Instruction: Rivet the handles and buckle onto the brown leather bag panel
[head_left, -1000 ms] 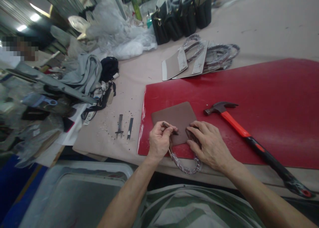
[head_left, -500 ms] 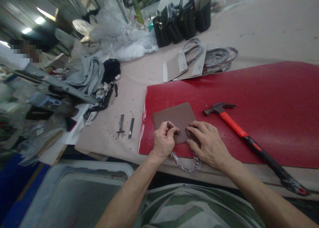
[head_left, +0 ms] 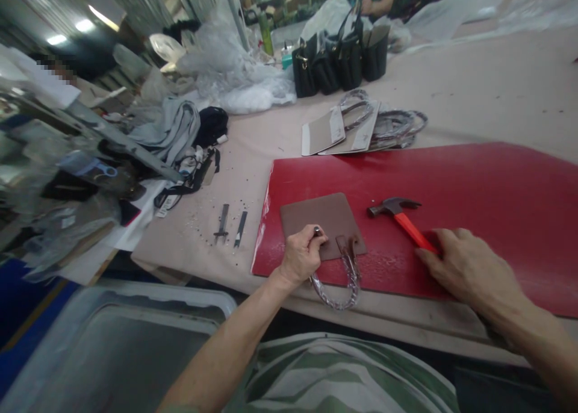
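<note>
My left hand [head_left: 300, 255] pinches a short metal punch [head_left: 317, 230] above a brown leather panel [head_left: 316, 211]. A bag handle wrapped in clear plastic [head_left: 335, 304] loops off the panel's near edge, with one flat end tab lying on the leather. Its other end is hidden by my left hand. To the right, my right hand [head_left: 474, 274] lies over the handle of a claw hammer [head_left: 414, 229], fingers curled on it; the black grip is covered. Hammer and panel both rest on a red board [head_left: 474, 184].
Two slim metal tools, one with a crossbar [head_left: 221, 225] and one flat [head_left: 241, 229], lie left of the board. Behind it are cardboard pieces [head_left: 323, 133] with wrapped handles, then black bags [head_left: 327, 70]. A grey plastic bin [head_left: 217, 301] stands lower left. Another person's arm [head_left: 382, 3] shows at the back.
My right hand has left the bag handle's tab and moved right onto the hammer. My left hand still holds the punch over the panel. The view has shifted slightly.
</note>
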`<move>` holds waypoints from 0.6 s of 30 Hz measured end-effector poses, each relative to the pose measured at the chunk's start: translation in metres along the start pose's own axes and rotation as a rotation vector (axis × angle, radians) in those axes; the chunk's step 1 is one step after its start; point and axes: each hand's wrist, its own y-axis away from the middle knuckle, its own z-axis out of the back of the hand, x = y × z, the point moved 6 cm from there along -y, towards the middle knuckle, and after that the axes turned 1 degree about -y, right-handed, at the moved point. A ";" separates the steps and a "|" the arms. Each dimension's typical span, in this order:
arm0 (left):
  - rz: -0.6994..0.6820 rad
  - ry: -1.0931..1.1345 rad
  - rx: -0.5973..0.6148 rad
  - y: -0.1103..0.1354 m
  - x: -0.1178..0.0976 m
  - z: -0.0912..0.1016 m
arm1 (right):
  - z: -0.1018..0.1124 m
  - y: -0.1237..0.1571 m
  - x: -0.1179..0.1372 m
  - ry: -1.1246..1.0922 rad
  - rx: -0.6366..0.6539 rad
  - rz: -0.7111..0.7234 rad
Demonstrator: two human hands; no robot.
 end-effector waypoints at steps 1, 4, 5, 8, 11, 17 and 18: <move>-0.011 -0.010 0.005 0.000 0.000 -0.001 | -0.001 0.003 -0.006 -0.054 0.031 -0.031; -0.058 -0.051 0.005 0.000 -0.001 -0.003 | -0.010 0.010 -0.011 -0.445 0.199 -0.243; -0.075 -0.063 0.001 0.001 -0.001 -0.003 | -0.014 0.013 -0.007 -0.604 0.294 -0.328; -0.128 -0.081 -0.017 0.002 -0.001 -0.005 | -0.016 0.022 0.021 -1.045 0.559 -0.529; -0.163 -0.100 -0.034 0.003 -0.001 -0.007 | 0.003 0.026 0.048 -1.267 0.618 -0.639; -0.173 -0.117 -0.016 0.003 -0.001 -0.010 | 0.087 0.005 0.090 -0.780 0.062 -0.116; -0.180 -0.123 -0.021 0.003 -0.001 -0.010 | 0.097 0.005 0.100 -0.652 -0.036 0.040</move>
